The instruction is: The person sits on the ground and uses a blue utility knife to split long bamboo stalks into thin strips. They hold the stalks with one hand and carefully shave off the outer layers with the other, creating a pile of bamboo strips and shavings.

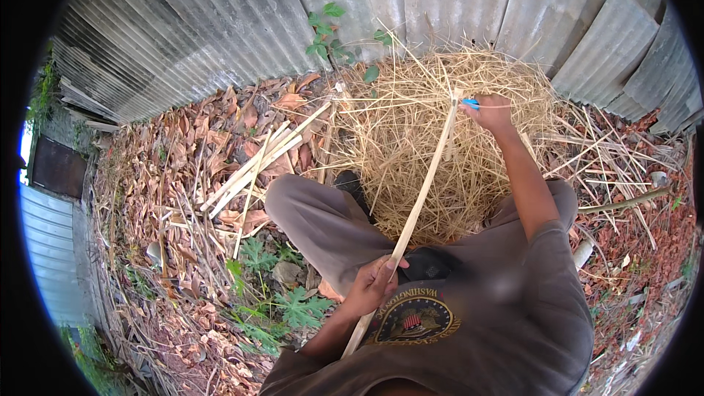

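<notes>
Left grip (374, 282) clamps the bamboo strip (422, 194); right grip (490, 111) clamps a blue-handled tool (471, 103) at its far end.

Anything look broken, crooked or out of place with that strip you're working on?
Nothing stands out. The bamboo strip runs straight and whole from the left hand up to the right hand, which grips a blue-handled tool. Shavings lie piled ahead; more strips rest on the dry leaves.
</notes>
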